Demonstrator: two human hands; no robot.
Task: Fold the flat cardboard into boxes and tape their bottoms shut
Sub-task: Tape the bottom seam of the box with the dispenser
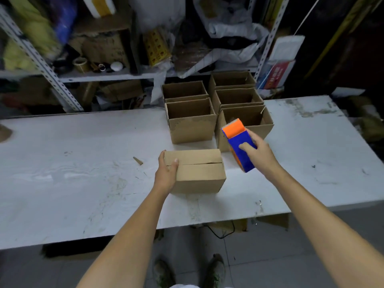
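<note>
A folded cardboard box [199,173] lies on the white table [72,173] with its closed flaps facing up and an open seam across the middle. My left hand [166,173] grips the box's left end, thumb on top near the seam. My right hand [257,152] holds a blue and orange tape dispenser [239,144] in the air just right of the box, its orange head pointing away from me.
Several open-topped cardboard boxes [192,121] stand in two rows at the table's far edge. A small cardboard scrap [138,161] lies left of the box. Behind the table, cluttered metal shelves [93,75] hold tape rolls and packaging. The table's near edge is close to my feet.
</note>
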